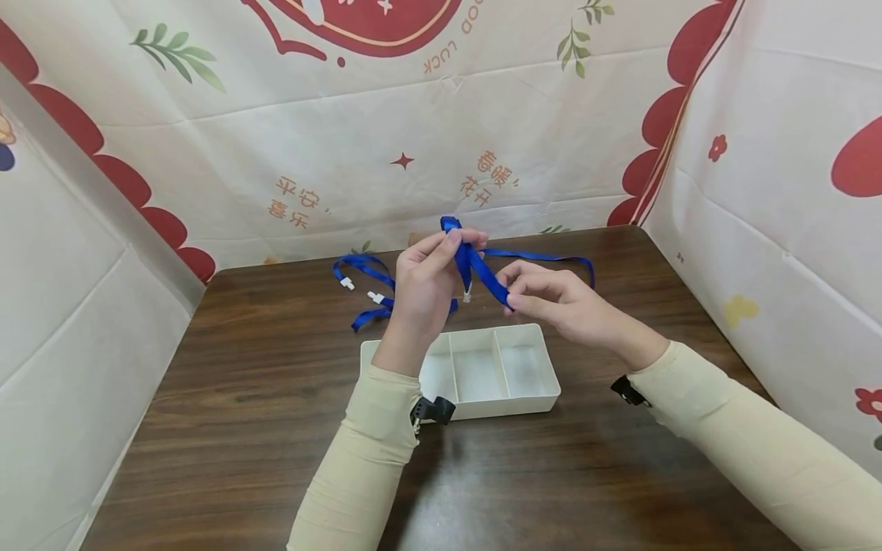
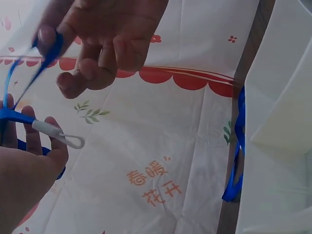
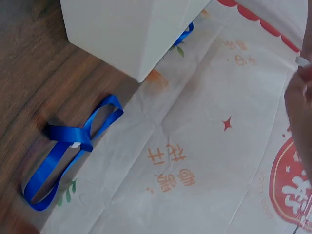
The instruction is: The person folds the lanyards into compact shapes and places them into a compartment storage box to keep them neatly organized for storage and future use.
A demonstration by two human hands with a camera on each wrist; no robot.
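Above the divided box, my left hand point(image 1: 430, 275) holds a folded blue lanyard point(image 1: 485, 277) between thumb and fingers. My right hand point(image 1: 561, 302) pinches the strap lower down and to the right, thumb against fingertips. A white clip point(image 1: 467, 294) hangs below the left fingers. Seen from the left wrist, that clip point(image 2: 47, 128) ends in a thin white loop and lies across the left fingers, while the strap rises to the right hand point(image 2: 109, 41). In the right wrist view only part of the left hand point(image 3: 298, 97) shows, at the right edge.
An off-white divided box point(image 1: 482, 409) stands on the brown table point(image 1: 262, 413), partly behind my left forearm. Behind it lie other blue lanyards point(image 1: 368, 265) with white clips on the left, and another blue strap point(image 1: 544, 255) on the right. Printed cloth walls point(image 1: 344, 168) surround the table.
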